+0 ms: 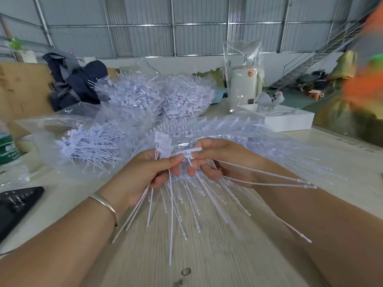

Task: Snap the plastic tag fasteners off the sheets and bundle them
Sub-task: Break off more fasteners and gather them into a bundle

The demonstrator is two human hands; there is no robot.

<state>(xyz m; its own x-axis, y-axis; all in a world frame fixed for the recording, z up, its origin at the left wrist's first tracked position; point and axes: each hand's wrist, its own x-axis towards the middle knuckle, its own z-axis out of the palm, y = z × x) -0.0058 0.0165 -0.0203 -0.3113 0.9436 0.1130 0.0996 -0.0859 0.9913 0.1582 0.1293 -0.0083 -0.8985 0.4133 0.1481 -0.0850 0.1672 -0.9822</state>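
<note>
My left hand (151,172) grips a small bundle of loose white tag fasteners (160,146), heads up, tails hanging down past the wrist. Its thumb and forefinger also pinch one fastener head (185,154) at the centre. My right hand (226,160) holds a sheet of joined fasteners (199,195) whose thin tails fan down and to the right over the table. Both hands meet at that head, above the wooden table (207,255). Whether the head is still joined to the sheet I cannot tell.
Clear bags of fasteners lie behind: a loose pile (89,148) at left, a heap (157,98) further back, sheets (238,125) at right. A black device (14,206), a green-labelled bottle (8,148), a white box (290,119) and dark clothing (72,81) ring the workspace.
</note>
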